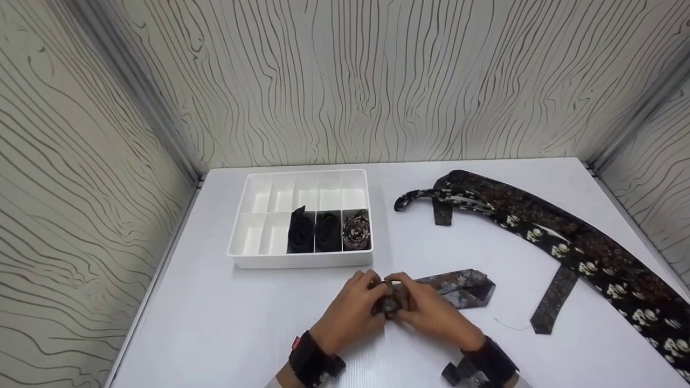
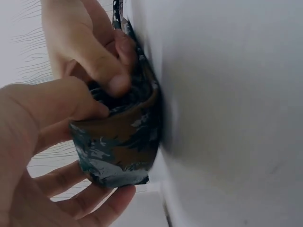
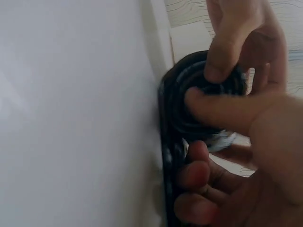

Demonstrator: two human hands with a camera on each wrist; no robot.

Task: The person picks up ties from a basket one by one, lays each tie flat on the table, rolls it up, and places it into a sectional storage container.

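A floral necktie (image 1: pixel 458 280) lies on the table with its left part wound into a coil (image 3: pixel 182 101). My left hand (image 1: pixel 353 304) grips the coil from the left, thumb at its edge and fingers around the outer layer, as the left wrist view shows. From the other side my right hand (image 1: pixel 434 312) holds the same coil, its thumb (image 3: pixel 213 111) pressed on the spiral face. The tie's wide end still lies flat to the right. Brown, grey and dark blue patches show on the coil's outer face (image 2: pixel 118 142).
Behind the hands stands a white divided box (image 1: pixel 302 261). Three rolled ties (image 1: pixel 356 231) sit in its front right compartments. On the right lie a dark tie (image 1: pixel 604 242) and a black tie with white flowers (image 1: pixel 614 291), side by side. A patterned wall (image 1: pixel 345 86) rises at the back.
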